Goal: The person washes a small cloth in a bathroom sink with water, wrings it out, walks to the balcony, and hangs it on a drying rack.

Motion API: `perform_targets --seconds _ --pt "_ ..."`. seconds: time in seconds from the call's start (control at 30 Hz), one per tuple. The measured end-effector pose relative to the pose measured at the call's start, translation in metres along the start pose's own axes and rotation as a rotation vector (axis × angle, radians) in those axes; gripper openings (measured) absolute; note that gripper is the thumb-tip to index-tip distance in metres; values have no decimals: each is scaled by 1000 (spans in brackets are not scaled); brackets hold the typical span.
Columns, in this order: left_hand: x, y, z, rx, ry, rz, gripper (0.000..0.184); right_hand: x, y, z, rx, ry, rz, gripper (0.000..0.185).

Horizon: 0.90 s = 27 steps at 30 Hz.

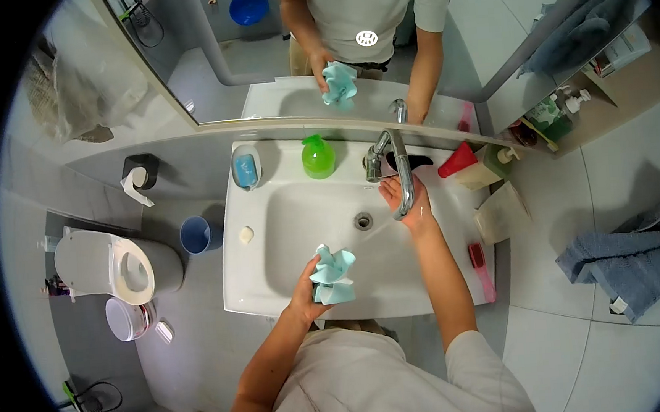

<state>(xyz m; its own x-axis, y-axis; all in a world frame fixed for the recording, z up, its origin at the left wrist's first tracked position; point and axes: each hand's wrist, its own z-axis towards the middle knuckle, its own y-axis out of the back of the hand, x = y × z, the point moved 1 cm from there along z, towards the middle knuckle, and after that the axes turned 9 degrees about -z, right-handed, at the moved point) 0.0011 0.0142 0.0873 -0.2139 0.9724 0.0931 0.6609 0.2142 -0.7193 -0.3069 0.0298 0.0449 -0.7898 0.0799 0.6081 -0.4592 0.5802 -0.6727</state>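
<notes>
My left hand (304,293) grips a crumpled light-blue cloth (333,265) over the front edge of the white sink (271,244). The cloth sticks up in folds between thumb and fingers; its exact kind is hard to make out. My right hand (414,200) is under the curved spout of the chrome faucet (401,155), palm up with fingers stretched toward the faucet's base. The spout hides part of that hand. Below and left of it is the drain (363,220).
Along the sink's back stand a soap dish (246,168), a green pump bottle (317,158) and a red tube (457,160). A pink-handled brush (481,272) lies on the right rim. A mirror (258,54) rises behind. Left are a blue bin (196,235) and toilet (162,267); right hangs a towel (624,258).
</notes>
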Motion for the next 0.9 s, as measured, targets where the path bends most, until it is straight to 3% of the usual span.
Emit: perform_targets --seconds 0.17,0.27,0.33,0.4,0.47,0.53,0.6,0.73,0.77,0.87,0.9 --pt "0 -15 -9 -115 -13 78 46 5 4 -41 37 -32 -209 51" --pt "-11 -15 -22 -110 -2 97 44 -53 64 -62 -93 -286 -803 58" --pt "-13 -3 -13 -43 19 92 43 -80 43 -100 -300 -192 -2110 66" --pt "-15 -12 -13 17 26 117 43 -102 34 -115 -77 -182 -1171 66" --pt "-13 -17 -16 18 34 101 41 -117 0 -134 153 53 -1021 78" --pt "-10 -24 -14 -24 28 37 37 -102 -67 -154 261 284 -1128 89" --pt "-4 -21 5 7 -42 1 32 -96 -112 -166 297 461 -1414 89" --pt "-5 -19 22 112 -89 19 28 -99 -119 -166 227 748 -1691 86" --pt "-6 -18 27 93 -92 95 28 -93 -130 -172 127 829 -1668 58" --pt "0 -18 34 -76 -91 14 31 -107 -115 -163 -91 851 -1512 30" --pt "6 -28 32 17 -83 -90 35 -108 -121 -159 -246 934 -1405 18"
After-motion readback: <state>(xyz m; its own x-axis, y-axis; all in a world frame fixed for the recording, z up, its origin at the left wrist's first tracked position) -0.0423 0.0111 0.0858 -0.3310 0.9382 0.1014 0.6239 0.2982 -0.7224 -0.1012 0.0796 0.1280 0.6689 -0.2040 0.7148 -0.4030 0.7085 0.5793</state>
